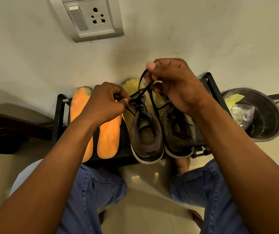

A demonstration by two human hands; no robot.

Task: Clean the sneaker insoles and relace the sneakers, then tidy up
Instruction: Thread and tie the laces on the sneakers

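Two yellow and grey sneakers stand side by side on a low black rack (pixel 60 105), toes toward the wall. Over the left sneaker (pixel 142 130) my left hand (pixel 104 103) pinches one end of its dark lace (pixel 140 91). Higher up, my right hand (pixel 172 81) grips the other part of the same lace, pulled into a loop above the toe. The right sneaker (pixel 179 135) sits partly under my right wrist. Two orange insoles (pixel 109 137) lie flat on the rack, left of the sneakers and partly under my left forearm.
A dark round bin (pixel 267 119) holding wrappers and scraps stands on the floor, right of the rack. The wall with a switch and socket plate (pixel 89 17) rises just behind. My knees in blue jeans frame the pale tiled floor (pixel 145 191). A dark wooden piece of furniture (pixel 1 125) is at left.
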